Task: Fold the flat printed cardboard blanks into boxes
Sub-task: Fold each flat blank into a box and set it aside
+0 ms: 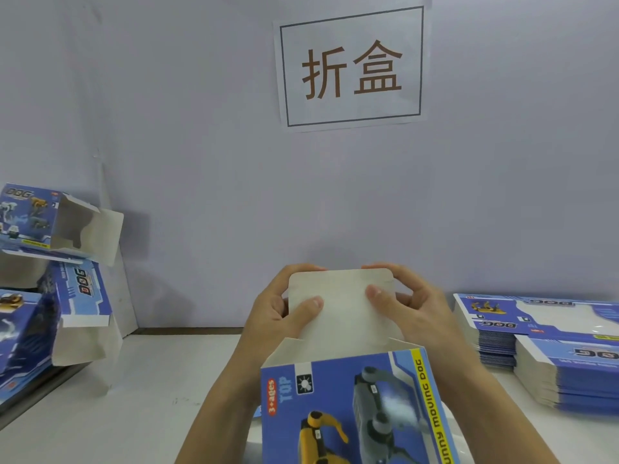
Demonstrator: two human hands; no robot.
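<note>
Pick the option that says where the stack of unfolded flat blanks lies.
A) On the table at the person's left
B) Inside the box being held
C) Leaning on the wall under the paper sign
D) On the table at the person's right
D: the stack of flat blanks sits on the table at the person's right, while folded boxes pile up at the left.

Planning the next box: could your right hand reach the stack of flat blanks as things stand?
Probably, once freed: the stack of flat blanks lies unobstructed on that side, but the right hand currently holds the box flap.
</note>
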